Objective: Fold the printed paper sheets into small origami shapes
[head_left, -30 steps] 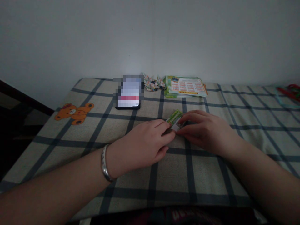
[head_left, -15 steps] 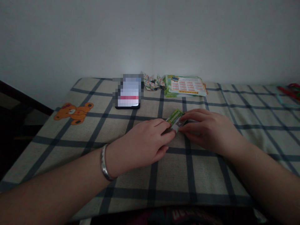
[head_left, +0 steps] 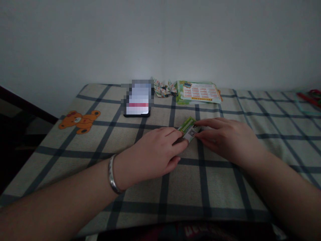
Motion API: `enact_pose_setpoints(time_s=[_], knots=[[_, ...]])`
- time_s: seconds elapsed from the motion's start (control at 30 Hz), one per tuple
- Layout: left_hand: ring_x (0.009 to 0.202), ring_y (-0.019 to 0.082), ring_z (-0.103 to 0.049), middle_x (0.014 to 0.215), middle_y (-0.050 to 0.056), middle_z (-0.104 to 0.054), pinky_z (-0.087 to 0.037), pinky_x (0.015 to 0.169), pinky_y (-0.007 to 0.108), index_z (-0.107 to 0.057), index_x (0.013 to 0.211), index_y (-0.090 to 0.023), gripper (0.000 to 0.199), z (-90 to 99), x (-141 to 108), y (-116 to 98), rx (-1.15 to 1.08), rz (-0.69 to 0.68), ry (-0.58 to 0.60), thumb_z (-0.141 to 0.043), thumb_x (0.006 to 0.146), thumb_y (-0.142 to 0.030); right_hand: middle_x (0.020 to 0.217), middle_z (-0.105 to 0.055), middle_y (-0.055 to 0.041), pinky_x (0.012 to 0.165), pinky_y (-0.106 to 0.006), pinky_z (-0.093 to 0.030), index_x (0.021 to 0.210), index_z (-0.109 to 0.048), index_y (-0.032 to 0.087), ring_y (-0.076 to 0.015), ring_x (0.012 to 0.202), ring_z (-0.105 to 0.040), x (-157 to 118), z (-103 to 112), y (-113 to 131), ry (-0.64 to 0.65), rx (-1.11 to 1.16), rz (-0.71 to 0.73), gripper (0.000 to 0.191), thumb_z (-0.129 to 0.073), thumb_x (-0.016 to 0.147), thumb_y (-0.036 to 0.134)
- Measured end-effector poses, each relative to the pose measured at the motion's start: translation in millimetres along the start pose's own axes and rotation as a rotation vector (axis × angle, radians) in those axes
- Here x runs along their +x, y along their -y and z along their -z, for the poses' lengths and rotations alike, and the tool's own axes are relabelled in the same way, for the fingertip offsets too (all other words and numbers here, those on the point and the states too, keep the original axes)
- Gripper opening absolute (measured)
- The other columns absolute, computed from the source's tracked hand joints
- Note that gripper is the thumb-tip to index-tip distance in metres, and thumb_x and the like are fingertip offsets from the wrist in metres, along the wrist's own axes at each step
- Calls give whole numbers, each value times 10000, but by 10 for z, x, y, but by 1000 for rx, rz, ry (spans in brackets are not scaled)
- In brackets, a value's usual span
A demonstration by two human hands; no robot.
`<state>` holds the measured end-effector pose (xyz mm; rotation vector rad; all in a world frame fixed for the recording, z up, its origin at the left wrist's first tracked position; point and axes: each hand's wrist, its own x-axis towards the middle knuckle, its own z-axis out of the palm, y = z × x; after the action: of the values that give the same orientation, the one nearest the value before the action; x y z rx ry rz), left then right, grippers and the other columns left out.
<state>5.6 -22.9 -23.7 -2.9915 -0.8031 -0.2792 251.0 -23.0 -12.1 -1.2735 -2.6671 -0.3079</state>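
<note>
A small folded piece of printed paper point(head_left: 188, 129), green and white with a square code on it, lies on the checked cloth between my hands. My left hand point(head_left: 159, 150), with a silver bangle at the wrist, has its fingers closed on the paper's left end. At the other end, my right hand point(head_left: 225, 139) pinches the paper between thumb and fingers. Its fingertips hide part of that edge.
A phone point(head_left: 137, 98) with a blurred screen lies near the wall. Beside it are folded paper pieces point(head_left: 164, 88) and a stack of printed sheets point(head_left: 199, 92). An orange bear figure point(head_left: 79, 121) is at the left, and a red item point(head_left: 311, 100) at the far right.
My right hand's fingers have shifted slightly to the right along the paper, showing more of the square code. My left hand stays in place.
</note>
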Motion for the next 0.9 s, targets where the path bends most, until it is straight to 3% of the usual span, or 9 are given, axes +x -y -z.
enact_pose_setpoints(time_s=[0.47,0.67,0.9], knots=[[1191,275,-510,1317,119,-551,-465,1006,418,-554,1281,-166,433,-7,-22,2,-13,-5,-2,-586,903,-375,1112,-743,4,593,-333,-493,910,-752,275,-229,841,-704,-4,-18,-70,1,-96,-49,155,-600,877,280],[1195,265,-503,1310,107,-554,-447,1023,406,-549,1283,-177,425,-15,-20,19,-20,-11,4,-587,904,-365,1096,-747,15,550,-336,-484,940,-759,278,-230,810,-711,-13,-53,-101,-3,-152,-165,214,-554,902,323],[1204,263,-491,1303,99,-552,-425,1047,409,-547,1285,-187,430,-26,-19,40,-26,-18,-1,-591,897,-367,1109,-745,-7,605,-365,-533,945,-759,237,-249,844,-718,-20,-84,-104,-31,-129,-171,218,-557,889,296]])
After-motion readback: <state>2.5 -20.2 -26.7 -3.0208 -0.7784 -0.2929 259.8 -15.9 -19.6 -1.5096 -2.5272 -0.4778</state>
